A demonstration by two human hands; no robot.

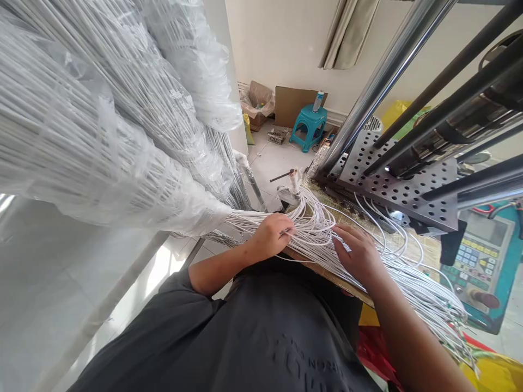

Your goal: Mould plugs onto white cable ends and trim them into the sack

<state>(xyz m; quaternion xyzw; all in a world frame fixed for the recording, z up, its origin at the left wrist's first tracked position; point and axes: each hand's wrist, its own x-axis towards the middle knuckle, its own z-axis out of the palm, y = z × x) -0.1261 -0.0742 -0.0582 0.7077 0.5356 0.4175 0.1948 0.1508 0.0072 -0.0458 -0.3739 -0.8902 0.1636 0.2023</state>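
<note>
Left hand (270, 238): was curled in at the white wires (312, 235), pinching a thin dark item (286, 232) too small to identify.
Right hand (360, 255): was held spread at the wires; could not tell whether touching or just above.
White wires: ran along the counter (431, 251), from the plastic-wrapped bundle (163, 185) at left toward near right.
Stool (307, 124): stood far off, carrying a can (317, 102).

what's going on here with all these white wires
A person is working at a bench covered with white wires. The left hand is curled over them, with something small and dark at its fingertips, too small to identify. The right hand is open against the wires. Towards the left, bundled strands run into clear plastic wrapping.
</note>
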